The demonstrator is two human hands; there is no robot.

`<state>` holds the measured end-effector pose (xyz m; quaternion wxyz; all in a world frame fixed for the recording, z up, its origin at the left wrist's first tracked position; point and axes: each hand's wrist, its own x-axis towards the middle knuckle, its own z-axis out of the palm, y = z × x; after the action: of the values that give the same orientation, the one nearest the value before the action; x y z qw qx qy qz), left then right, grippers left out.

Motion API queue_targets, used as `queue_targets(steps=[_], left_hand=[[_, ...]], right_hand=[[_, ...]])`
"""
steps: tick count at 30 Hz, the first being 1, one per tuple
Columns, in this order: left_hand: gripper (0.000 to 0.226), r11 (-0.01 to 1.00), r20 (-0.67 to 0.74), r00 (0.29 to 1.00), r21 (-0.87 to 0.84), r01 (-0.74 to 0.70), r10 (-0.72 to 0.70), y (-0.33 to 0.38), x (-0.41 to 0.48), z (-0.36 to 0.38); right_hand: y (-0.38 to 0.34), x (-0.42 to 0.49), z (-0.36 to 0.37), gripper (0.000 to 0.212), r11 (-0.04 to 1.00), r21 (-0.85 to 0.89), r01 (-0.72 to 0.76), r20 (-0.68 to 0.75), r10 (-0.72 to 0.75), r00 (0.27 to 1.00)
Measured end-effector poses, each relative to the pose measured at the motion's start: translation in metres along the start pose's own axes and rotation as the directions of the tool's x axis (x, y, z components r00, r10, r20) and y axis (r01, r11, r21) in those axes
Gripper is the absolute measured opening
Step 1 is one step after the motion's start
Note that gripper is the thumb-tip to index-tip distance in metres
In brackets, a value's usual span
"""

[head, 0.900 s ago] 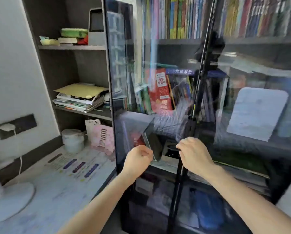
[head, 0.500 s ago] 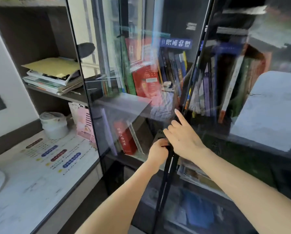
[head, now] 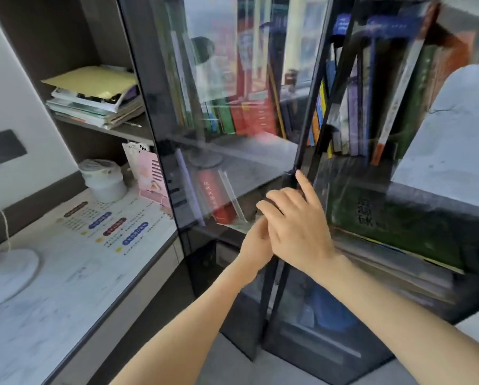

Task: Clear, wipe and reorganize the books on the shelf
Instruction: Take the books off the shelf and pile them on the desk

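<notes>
Books (head: 249, 115) stand upright on the middle shelf (head: 260, 154) of a tall dark bookcase. More lie below: a red book (head: 218, 201) leaning and a green one (head: 394, 226) flat on a stack. All sit behind the left glass door (head: 177, 168) and the right glass door (head: 399, 176), whose reflections blur the spines. To the left is a pale desk (head: 52, 301) with a round lamp base (head: 4, 273). A pile of papers (head: 93, 98) fills an open side shelf, with a white jar (head: 105, 179) and a pink card (head: 152, 176) beneath it. The right hand (head: 296, 232) lies at the seam between the doors, fingers loosely spread, index finger (head: 305, 187) straight against the frame. The left hand (head: 256, 243) is mostly hidden behind it, so its grip cannot be told.
</notes>
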<state>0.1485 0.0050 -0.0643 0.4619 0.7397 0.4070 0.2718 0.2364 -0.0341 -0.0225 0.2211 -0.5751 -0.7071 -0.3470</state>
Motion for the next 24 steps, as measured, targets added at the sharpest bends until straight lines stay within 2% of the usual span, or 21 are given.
queue_targets(steps=[2, 3, 5, 7, 12, 15, 17, 20, 24], left_hand=[[0.034, 0.992, 0.021, 0.998, -0.112, 0.056, -0.054, -0.012, -0.029, -0.018], [0.04, 0.982, 0.036, 0.993, -0.148, 0.116, -0.112, -0.018, -0.044, -0.031], [0.038, 0.97, 0.072, 0.981, -0.154, 0.189, -0.18, -0.035, -0.074, -0.059], [0.03, 0.97, 0.076, 0.977, -0.128, 0.206, -0.198, -0.048, -0.1, -0.087], [0.043, 0.969, -0.051, 0.971, -0.104, 0.226, -0.232, -0.076, -0.144, -0.151], [0.049, 0.977, -0.177, 0.961, -0.023, 0.211, -0.212, -0.094, -0.16, -0.179], [0.05, 0.979, -0.321, 0.927, -0.006, 0.205, -0.196, -0.105, -0.17, -0.196], [0.052, 0.971, -0.516, 0.838, 0.046, 0.234, -0.177, -0.122, -0.176, -0.214], [0.047, 0.955, -0.616, 0.731, -0.154, 0.254, -0.294, -0.133, -0.174, -0.24]], right_hand=[[-0.02, -0.008, -0.017, 0.016, 0.978, 0.16, -0.134, -0.121, 0.155, 0.981], [-0.029, -0.01, -0.023, 0.014, 0.944, 0.255, -0.209, -0.115, 0.244, 0.963], [-0.05, -0.008, -0.025, 0.02, 0.819, 0.472, -0.326, 0.012, 0.364, 0.931], [-0.073, 0.0, -0.023, 0.024, 0.709, 0.63, -0.318, 0.117, 0.318, 0.941], [-0.147, 0.03, -0.024, 0.031, 0.59, 0.787, -0.18, 0.084, 0.187, 0.979], [-0.192, 0.049, -0.024, 0.031, 0.61, 0.775, -0.164, 0.096, 0.144, 0.985], [-0.225, 0.061, -0.023, 0.03, 0.646, 0.752, -0.133, 0.08, 0.111, 0.991], [-0.255, 0.068, -0.015, 0.009, 0.71, 0.7, -0.074, 0.057, 0.048, 0.997], [-0.263, 0.058, -0.001, 0.01, 0.772, 0.636, -0.012, 0.068, -0.041, 0.997]])
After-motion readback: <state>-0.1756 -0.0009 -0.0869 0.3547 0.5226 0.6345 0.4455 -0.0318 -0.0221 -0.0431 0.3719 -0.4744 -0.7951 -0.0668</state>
